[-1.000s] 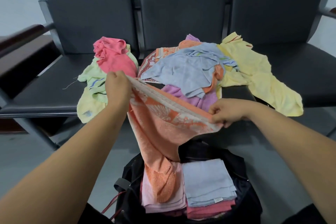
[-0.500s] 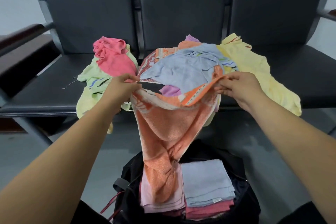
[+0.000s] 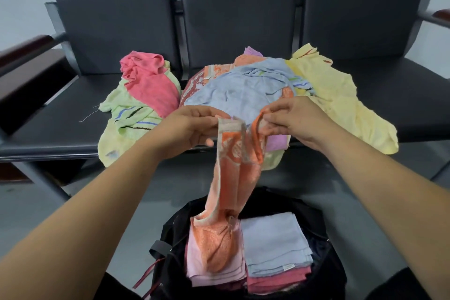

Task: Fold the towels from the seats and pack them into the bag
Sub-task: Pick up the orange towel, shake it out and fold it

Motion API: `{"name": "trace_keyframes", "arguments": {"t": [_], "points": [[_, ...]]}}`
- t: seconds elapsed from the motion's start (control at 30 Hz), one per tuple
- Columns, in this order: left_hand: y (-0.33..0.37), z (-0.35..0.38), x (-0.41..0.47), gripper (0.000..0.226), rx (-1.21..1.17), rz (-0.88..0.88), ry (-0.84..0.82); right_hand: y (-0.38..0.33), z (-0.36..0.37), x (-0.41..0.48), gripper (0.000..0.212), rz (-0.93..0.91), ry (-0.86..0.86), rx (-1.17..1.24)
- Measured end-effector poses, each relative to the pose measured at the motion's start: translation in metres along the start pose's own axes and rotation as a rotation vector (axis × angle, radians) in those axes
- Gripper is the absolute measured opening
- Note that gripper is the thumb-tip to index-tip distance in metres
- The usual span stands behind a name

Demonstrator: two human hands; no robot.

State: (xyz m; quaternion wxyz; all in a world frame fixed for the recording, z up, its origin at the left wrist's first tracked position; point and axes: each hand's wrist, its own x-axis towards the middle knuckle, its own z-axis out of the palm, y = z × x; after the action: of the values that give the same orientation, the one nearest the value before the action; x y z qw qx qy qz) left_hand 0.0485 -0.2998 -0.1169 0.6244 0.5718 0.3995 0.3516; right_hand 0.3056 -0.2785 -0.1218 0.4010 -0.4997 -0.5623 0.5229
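Observation:
An orange patterned towel (image 3: 233, 178) hangs in a narrow drape from both my hands. My left hand (image 3: 190, 126) pinches one top corner and my right hand (image 3: 289, 119) pinches the other, close together. The towel's lower end rests on folded towels inside the open black bag (image 3: 328, 273): a pale pink stack (image 3: 214, 273) on the left, a light blue folded towel (image 3: 275, 243) over a dark pink one on the right. Unfolded towels lie heaped on the seats behind: pink (image 3: 148, 80), green striped (image 3: 126, 124), blue (image 3: 241, 87), yellow (image 3: 341, 95).
A row of three black padded seats (image 3: 58, 114) with metal frame stands ahead. A brown armrest (image 3: 22, 48) sits at the left and another at the far right (image 3: 440, 16). Grey floor (image 3: 36, 204) surrounds the bag.
My hands have come together from a wide spread, bringing the two top corners of the orange towel close. The towel now hangs as a narrow doubled strip instead of a broad sheet.

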Motion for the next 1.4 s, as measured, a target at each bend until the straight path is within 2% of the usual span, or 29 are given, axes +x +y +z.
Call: {"name": "trace_keyframes", "arguments": {"t": [0.13, 0.27, 0.33, 0.43, 0.57, 0.63, 0.7, 0.8, 0.87, 1.0, 1.1, 1.2, 1.27, 1.33, 1.37, 1.4], "points": [[0.002, 0.011, -0.002, 0.011, 0.327, 0.094, 0.076, -0.007, 0.008, -0.007, 0.018, -0.128, 0.08, -0.182], [0.001, 0.014, 0.001, 0.014, 0.536, 0.231, 0.126, -0.011, 0.02, -0.016, 0.02, -0.112, -0.016, -0.094], [0.002, 0.018, 0.002, 0.014, 0.535, 0.269, 0.113, -0.013, 0.026, -0.023, 0.006, -0.078, -0.107, -0.153], [0.004, 0.025, 0.001, 0.019, 0.523, 0.253, 0.13, -0.015, 0.036, -0.031, 0.025, -0.105, -0.145, -0.391], [0.005, 0.034, 0.0, 0.028, 0.47, 0.209, 0.142, -0.016, 0.047, -0.036, 0.021, -0.211, -0.111, -0.458], [0.004, 0.033, 0.0, 0.026, 0.363, 0.19, 0.137, -0.018, 0.045, -0.036, 0.018, -0.216, -0.128, -0.434], [0.002, 0.027, 0.0, 0.026, 0.295, 0.145, 0.06, -0.018, 0.038, -0.033, 0.02, -0.188, -0.135, -0.395], [-0.001, 0.021, -0.001, 0.036, 0.436, 0.066, -0.097, -0.017, 0.027, -0.03, 0.022, -0.118, -0.118, -0.308], [-0.002, 0.018, 0.0, 0.037, 0.531, 0.042, -0.137, -0.014, 0.021, -0.027, 0.019, -0.108, -0.122, -0.287], [-0.001, 0.008, 0.002, 0.029, 0.471, -0.007, -0.118, -0.013, 0.014, -0.023, 0.013, -0.124, -0.085, -0.209], [0.0, 0.008, 0.003, 0.02, 0.407, 0.025, -0.096, -0.014, 0.01, -0.021, 0.014, -0.138, -0.067, -0.154], [0.002, 0.007, 0.003, 0.031, 0.417, 0.089, -0.024, -0.015, 0.004, -0.021, 0.014, -0.145, -0.043, -0.089], [0.003, 0.002, 0.005, 0.032, 0.662, 0.169, 0.071, -0.015, 0.002, -0.022, 0.007, -0.161, -0.055, -0.094], [0.001, -0.001, 0.007, 0.029, 1.09, 0.329, 0.167, -0.016, 0.001, -0.023, 0.004, -0.167, -0.06, -0.15], [0.0, 0.0, 0.007, 0.03, 1.208, 0.397, 0.187, -0.016, 0.0, -0.024, 0.004, -0.165, -0.059, -0.173], [0.0, 0.0, 0.007, 0.032, 1.226, 0.447, 0.196, -0.016, 0.0, -0.025, 0.004, -0.165, -0.055, -0.192]]}}
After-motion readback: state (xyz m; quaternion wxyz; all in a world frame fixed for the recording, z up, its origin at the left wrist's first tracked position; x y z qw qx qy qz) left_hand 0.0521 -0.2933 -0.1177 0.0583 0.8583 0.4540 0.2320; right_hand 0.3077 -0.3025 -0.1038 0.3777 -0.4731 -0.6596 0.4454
